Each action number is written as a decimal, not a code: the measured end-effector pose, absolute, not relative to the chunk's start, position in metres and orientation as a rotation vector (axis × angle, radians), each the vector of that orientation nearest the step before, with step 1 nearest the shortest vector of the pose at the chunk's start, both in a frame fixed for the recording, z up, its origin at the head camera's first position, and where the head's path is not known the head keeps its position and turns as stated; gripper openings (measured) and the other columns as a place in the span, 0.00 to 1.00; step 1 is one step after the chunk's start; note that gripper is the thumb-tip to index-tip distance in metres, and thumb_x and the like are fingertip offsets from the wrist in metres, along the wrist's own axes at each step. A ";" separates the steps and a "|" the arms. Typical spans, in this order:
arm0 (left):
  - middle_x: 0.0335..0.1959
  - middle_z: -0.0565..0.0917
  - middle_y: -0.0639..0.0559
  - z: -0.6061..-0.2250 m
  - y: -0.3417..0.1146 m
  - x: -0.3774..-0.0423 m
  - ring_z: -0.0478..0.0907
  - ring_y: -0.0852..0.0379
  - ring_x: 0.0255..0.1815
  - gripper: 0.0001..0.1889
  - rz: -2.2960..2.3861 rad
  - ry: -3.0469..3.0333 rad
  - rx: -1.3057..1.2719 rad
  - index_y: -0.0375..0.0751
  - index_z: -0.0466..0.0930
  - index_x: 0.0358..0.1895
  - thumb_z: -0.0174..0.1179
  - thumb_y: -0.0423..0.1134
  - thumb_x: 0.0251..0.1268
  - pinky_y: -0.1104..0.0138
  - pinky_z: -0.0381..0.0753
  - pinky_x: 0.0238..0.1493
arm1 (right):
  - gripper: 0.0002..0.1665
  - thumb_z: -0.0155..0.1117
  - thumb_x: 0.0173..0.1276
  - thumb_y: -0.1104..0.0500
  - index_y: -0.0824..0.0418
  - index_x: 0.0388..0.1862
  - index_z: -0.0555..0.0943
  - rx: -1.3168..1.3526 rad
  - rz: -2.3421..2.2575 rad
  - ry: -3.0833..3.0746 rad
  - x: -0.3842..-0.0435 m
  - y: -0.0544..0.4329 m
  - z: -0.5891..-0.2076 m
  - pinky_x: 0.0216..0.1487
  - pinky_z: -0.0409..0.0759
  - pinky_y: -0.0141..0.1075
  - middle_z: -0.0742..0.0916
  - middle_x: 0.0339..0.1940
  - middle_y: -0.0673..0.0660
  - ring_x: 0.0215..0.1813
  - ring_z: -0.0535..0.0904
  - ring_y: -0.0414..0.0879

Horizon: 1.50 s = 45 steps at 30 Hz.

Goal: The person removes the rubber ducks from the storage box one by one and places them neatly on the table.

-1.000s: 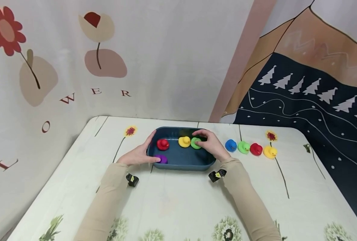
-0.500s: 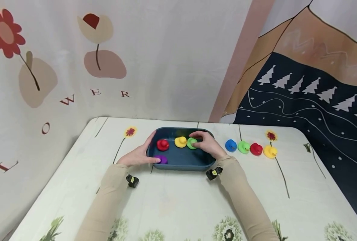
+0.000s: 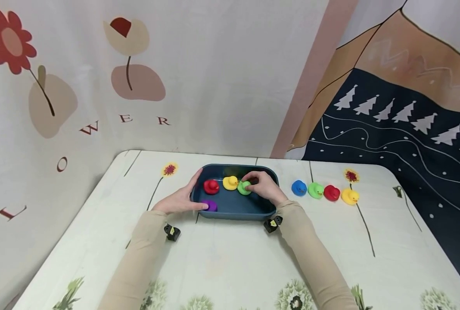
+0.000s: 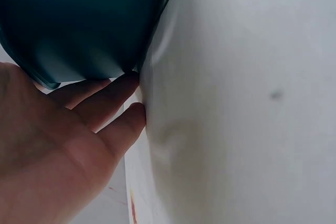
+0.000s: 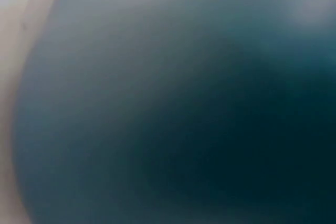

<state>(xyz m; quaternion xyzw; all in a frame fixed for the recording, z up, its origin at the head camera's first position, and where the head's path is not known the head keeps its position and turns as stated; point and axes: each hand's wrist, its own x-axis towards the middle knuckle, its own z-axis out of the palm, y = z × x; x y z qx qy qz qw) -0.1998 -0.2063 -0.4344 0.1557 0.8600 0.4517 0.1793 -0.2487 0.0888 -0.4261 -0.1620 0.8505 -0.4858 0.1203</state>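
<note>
A dark blue rectangular tray [image 3: 234,215] holds several rubber ducks. My left hand [image 3: 177,200] grips its left end, thumb over the near rim beside a purple duck [image 3: 211,206] and fingers along the outer wall; in the left wrist view those fingers [image 4: 113,95] lie against the tray's underside edge. Inside, my right hand [image 3: 265,186] pinches a green duck [image 3: 243,187] between thumb and fingers. Just left of that duck sits a yellow duck [image 3: 230,183], and farther left a red duck [image 3: 211,187]. The right wrist view is filled by the blurred tray wall [image 5: 157,103].
On the table right of the tray stand a blue duck [image 3: 299,187], a second green duck [image 3: 315,190], another red duck [image 3: 331,193] and another yellow duck [image 3: 349,196] in a row. A flower-printed white cloth [image 3: 222,258] covers the table; a printed curtain [image 3: 222,86] hangs behind.
My right hand has moved left inside the tray with the green duck, and the yellow duck beside it has shifted left too. The left hand stays at the tray's left end.
</note>
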 end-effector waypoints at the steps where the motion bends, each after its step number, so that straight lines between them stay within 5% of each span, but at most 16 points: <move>1: 0.78 0.42 0.42 -0.434 -0.206 -0.200 0.50 0.36 0.73 0.59 1.276 2.431 0.439 0.65 0.27 0.77 0.70 0.51 0.56 0.39 0.56 0.66 | 0.13 0.64 0.63 0.71 0.65 0.47 0.83 -0.478 -1.434 2.482 -0.248 0.089 -0.426 0.51 0.76 0.43 0.83 0.47 0.59 0.48 0.77 0.52; 21: 0.78 0.43 0.41 -0.437 -0.207 -0.201 0.51 0.36 0.73 0.59 1.267 2.436 0.445 0.64 0.27 0.77 0.70 0.50 0.56 0.39 0.56 0.66 | 0.16 0.63 0.66 0.69 0.71 0.52 0.80 -0.635 -1.665 2.368 -0.230 0.104 -0.415 0.53 0.78 0.43 0.81 0.54 0.66 0.51 0.78 0.58; 45: 0.78 0.42 0.43 -0.436 -0.205 -0.200 0.50 0.36 0.73 0.59 1.262 2.430 0.396 0.65 0.27 0.77 0.69 0.51 0.56 0.37 0.56 0.64 | 0.16 0.65 0.66 0.66 0.66 0.53 0.81 -0.543 -1.723 2.380 -0.211 0.130 -0.403 0.52 0.78 0.35 0.82 0.52 0.61 0.49 0.79 0.53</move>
